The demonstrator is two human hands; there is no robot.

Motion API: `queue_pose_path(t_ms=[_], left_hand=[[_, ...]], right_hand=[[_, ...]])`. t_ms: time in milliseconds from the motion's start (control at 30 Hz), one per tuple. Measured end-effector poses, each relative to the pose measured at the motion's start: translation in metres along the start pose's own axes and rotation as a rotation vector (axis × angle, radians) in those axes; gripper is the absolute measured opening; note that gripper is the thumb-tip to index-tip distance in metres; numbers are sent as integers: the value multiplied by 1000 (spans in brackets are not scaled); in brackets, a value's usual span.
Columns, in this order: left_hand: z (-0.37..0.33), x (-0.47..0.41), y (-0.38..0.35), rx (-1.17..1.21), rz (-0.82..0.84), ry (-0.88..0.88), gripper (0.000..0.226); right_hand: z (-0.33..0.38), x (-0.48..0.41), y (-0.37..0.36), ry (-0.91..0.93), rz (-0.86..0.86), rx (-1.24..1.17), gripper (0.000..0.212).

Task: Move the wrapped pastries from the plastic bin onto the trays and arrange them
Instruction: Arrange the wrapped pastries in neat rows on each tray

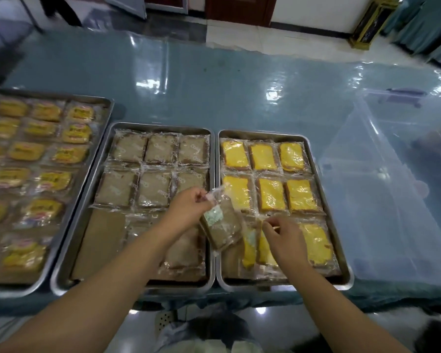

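Three metal trays lie side by side on the table. The middle tray [61, 271] holds brown wrapped pastries, with bare paper at its near left. The right tray [341, 250] holds yellow wrapped pastries in rows. My left hand [186, 207] pinches the top edge of a brown wrapped pastry [222, 225] that hangs tilted over the gap between these two trays. My right hand [283, 235] grips the wrapper of a yellow wrapped pastry [265, 248] in the right tray's near row. The clear plastic bin [382, 200] stands to the right of the trays.
The left tray [105, 118] is packed with orange-yellow wrapped pastries. The table has a shiny teal plastic cover [214, 85]. Beyond its far edge are a tiled floor, a dark wooden door and a gold-trimmed stand [372, 21].
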State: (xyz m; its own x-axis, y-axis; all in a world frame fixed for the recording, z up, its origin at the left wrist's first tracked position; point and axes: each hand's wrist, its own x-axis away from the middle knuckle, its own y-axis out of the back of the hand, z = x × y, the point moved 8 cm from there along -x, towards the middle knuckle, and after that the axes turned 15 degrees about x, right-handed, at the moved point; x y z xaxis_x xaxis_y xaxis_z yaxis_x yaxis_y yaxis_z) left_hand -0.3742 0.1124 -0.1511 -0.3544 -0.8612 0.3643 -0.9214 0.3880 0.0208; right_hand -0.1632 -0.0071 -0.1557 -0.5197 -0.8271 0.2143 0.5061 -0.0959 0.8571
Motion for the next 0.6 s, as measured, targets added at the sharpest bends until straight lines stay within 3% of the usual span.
queue_pose_path(t_ms=[233,467,533,600], left_hand=[[-29,37,142,116,-305,-193,13],[12,95,231,-200,-468,-337,21],[23,114,233,-289,-449,-438,23],[30,131,225,-534,-381,-581,24]], right_hand=[[90,7,-49,197,116,25,20],[154,30,-97,360,186,170,19],[163,35,-106,373,212,171,19],[169,40,-114,379,250,174,14]])
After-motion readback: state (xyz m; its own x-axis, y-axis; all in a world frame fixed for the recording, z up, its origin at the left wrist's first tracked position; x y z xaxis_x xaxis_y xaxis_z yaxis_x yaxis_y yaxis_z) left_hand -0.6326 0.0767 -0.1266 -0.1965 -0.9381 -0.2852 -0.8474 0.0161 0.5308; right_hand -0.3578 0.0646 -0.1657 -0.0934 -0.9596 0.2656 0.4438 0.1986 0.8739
